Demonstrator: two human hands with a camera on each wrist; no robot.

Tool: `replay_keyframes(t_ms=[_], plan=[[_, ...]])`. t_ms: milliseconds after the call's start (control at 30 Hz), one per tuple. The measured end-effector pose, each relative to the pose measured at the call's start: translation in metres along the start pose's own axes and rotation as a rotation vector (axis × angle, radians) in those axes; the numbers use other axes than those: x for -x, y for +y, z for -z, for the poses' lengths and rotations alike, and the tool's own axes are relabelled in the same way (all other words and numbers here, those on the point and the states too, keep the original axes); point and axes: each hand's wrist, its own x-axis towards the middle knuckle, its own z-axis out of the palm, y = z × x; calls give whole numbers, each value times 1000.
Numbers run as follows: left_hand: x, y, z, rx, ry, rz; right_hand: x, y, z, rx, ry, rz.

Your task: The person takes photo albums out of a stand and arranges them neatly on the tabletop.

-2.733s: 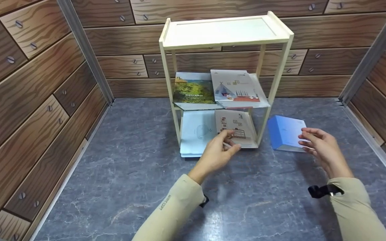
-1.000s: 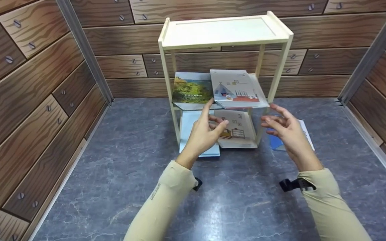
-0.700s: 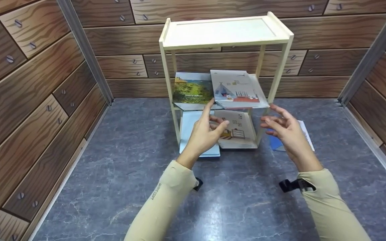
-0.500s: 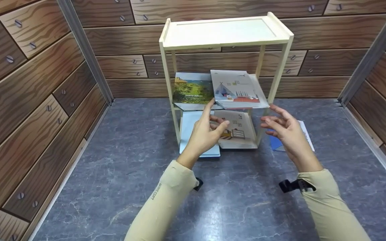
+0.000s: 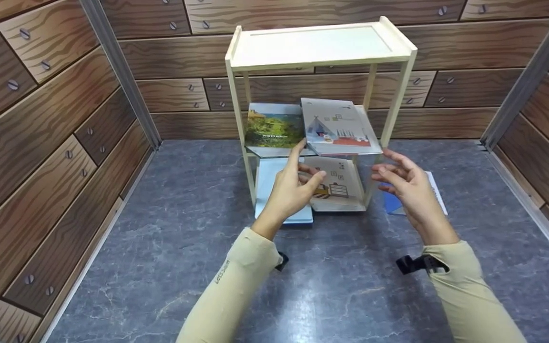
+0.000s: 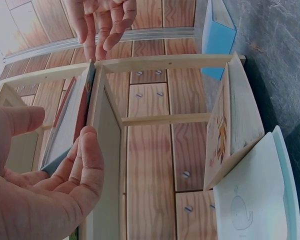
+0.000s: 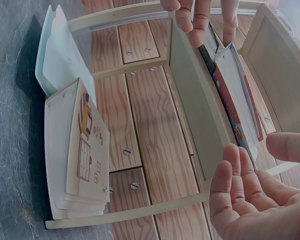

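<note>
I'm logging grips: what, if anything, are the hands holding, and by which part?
Nothing looks gripped; the left hand and right hand seem only to touch the front corners of the tent-cover book.

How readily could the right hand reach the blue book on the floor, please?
Probably yes: the right hand is near the blue book, and nothing visible blocks the way down.

In the head view, the right hand hid much of the blue book; the left hand covered part of the pale-blue book. Lettering on the tent-picture book was too small to read. The lower edge cut both sleeves.
</note>
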Motion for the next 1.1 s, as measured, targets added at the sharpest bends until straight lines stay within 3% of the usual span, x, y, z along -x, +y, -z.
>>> replay_keyframes(t_ms=[733, 1100], plan=[[7, 5, -1, -6, 34, -58, 3, 1, 1, -70, 80, 22], [11, 12, -2, 7, 80, -82, 4, 1, 1, -171, 112, 17]])
